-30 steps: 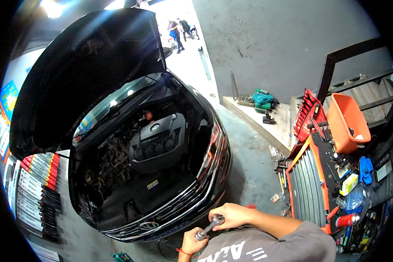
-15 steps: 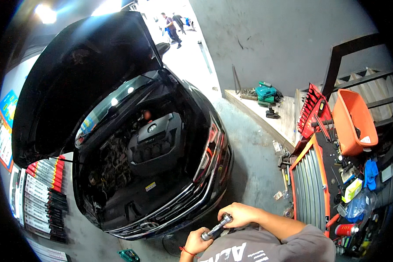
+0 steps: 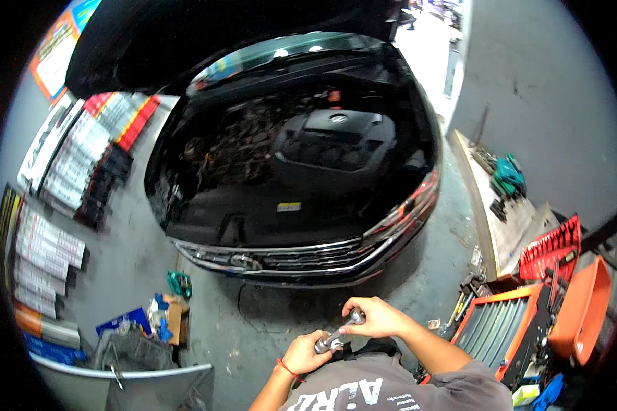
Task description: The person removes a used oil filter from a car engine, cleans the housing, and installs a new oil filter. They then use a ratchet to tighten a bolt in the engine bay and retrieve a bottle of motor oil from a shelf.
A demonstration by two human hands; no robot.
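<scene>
A short chrome ratchet wrench is held between my hands, low in front of my body. My left hand, with a red cord at its wrist, is closed on the lower-left end, where a round socket-like piece shows. The fingers of my right hand are wrapped round the upper-right end. Ahead stands a black car with its hood up, its engine bay exposed. A black engine cover sits at the bay's right. The front grille faces me, apart from my hands.
At right is a tool cart with an orange-edged grey top, an orange bin and a red wrench rack. Green power tools lie on a ledge. Boxes line the left wall; a green tool lies on the floor.
My view has swung left and down, so the car sits further right and higher, and more floor shows at left. Both hands keep hold of the ratchet wrench.
</scene>
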